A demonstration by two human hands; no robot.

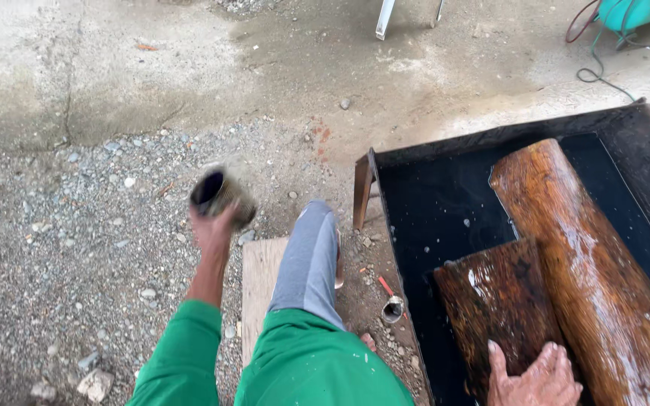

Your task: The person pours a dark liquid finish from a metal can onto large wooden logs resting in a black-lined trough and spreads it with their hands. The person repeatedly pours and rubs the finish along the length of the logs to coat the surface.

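Observation:
My left hand point(212, 229) is raised over the gravel and grips a small dark tin can point(221, 195), blurred and tipped with its open mouth toward me. At the bottom right, my right hand point(534, 378) rests on the near end of a wet, dark brown wooden slab point(499, 301). The slab lies in a black metal tray point(445, 210) filled with dark liquid, beside a long wet reddish log point(581, 263). I wear green sleeves, and my grey-clad knee point(311, 256) juts forward between the hands.
A pale wooden board point(259, 286) lies on the gravel under my leg. A small tin with a red-handled tool point(392, 307) sits beside the tray. Concrete lies beyond the gravel, with metal legs point(385, 19) and a teal machine with hoses point(630, 15) at the top.

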